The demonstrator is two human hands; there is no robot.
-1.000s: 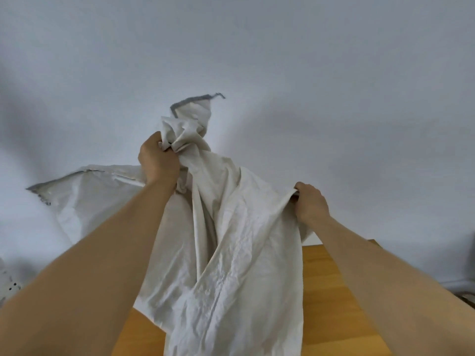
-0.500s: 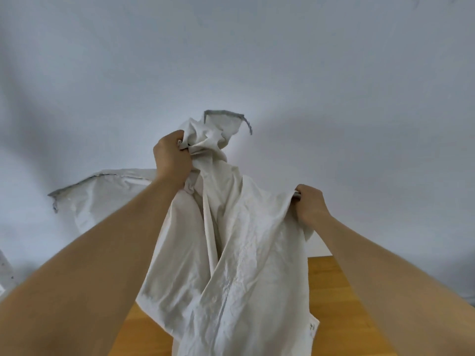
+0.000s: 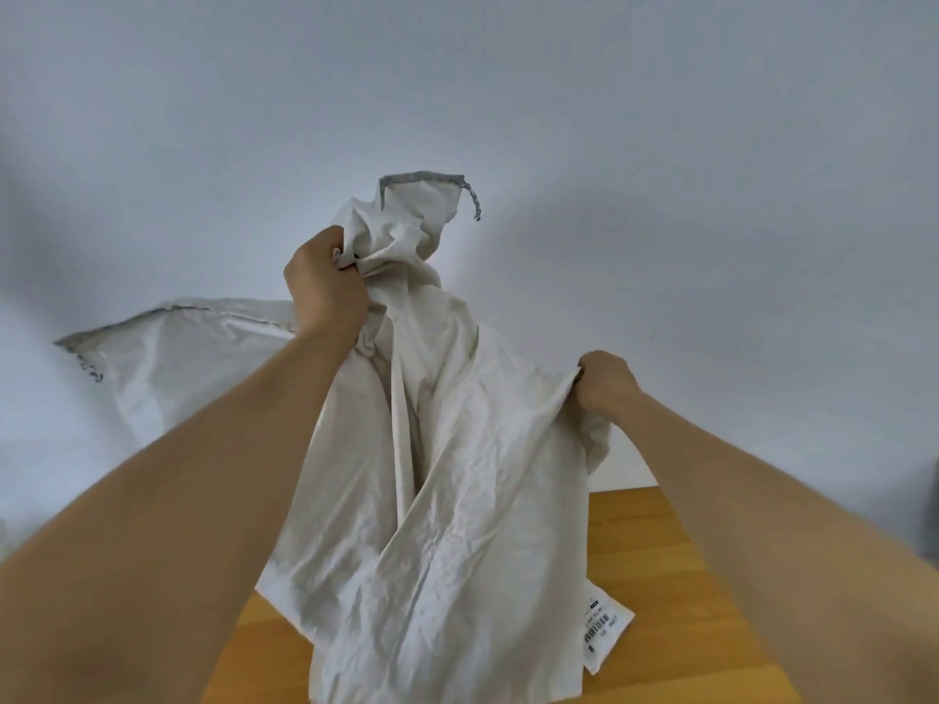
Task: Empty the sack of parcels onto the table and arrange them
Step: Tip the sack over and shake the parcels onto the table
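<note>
Fingers of left hand curled round bunched corner of sack; right hand pinches its right edge. Sack held high, upended over table. Likely emptying step; parcels unseen. Next: probably shake, then lower sack.

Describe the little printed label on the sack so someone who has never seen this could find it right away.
Start at the wooden table at the bottom right, then follow the hanging off-white sack down to its lower right edge. There a small white label sticks out over the wood, the only part of the plain fabric carrying black print and a barcode.
</note>
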